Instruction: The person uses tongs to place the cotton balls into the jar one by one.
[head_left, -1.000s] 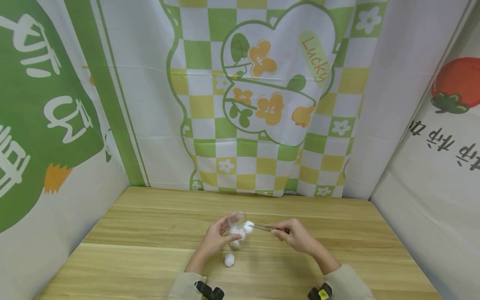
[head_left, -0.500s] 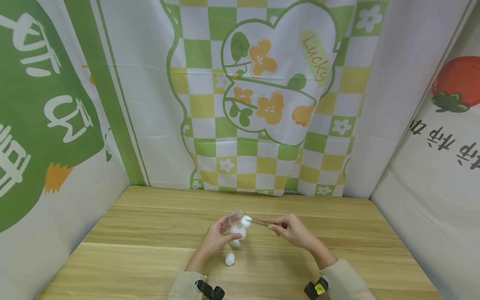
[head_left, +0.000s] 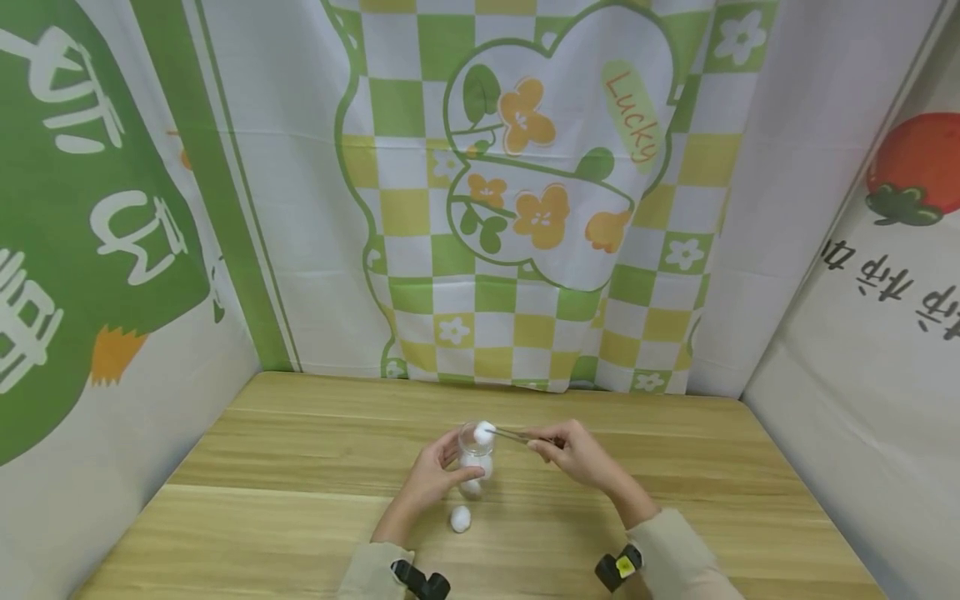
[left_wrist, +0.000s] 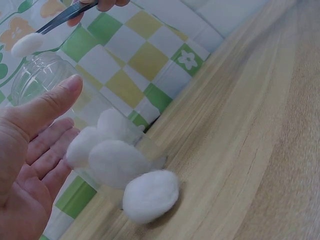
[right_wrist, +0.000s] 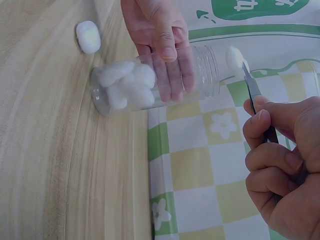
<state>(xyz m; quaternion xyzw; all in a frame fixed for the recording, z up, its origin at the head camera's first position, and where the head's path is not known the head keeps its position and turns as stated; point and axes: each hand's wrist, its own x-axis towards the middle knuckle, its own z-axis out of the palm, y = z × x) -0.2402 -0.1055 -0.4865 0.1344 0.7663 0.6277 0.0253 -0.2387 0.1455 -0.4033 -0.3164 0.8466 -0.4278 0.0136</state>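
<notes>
A small clear glass jar [head_left: 476,454] stands on the wooden table [head_left: 300,467] near its middle, ribbed at the neck, smooth and see-through in the body, its mouth open at the top. Inside, soft white cotton balls [right_wrist: 125,85] crowd the bottom, fluffy and rounded, pressed against the glass. The left hand [head_left: 429,481] wraps the jar, thumb on the near side and fingers [right_wrist: 170,75] curled round the far wall, holding it upright on the tabletop. Right at the jar's mouth hangs 1 more cotton ball [head_left: 483,432], a little oval puff, pinched in the tips of slim metal tweezers [head_left: 517,437]. The right hand [head_left: 573,454] has those tweezers squeezed between thumb and curled fingers, the thin grey blades running leftward and slightly up to the rim; the wrist view shows the puff just beside the neck of the jar, at the opening, not down inside. On the table just in front of the jar's base lies 1 loose cotton ball [head_left: 460,519], egg-shaped, next to the left wrist. The tabletop is pale wood with long streaky grain. Behind it hangs a cloth backdrop [head_left: 525,192], green, yellow and white checks with orange flowers and the word "Lucky", and more printed cloth stands on both sides. Beige sleeves [head_left: 678,558] cover both forearms, each with a small black device strapped at the wrist.
</notes>
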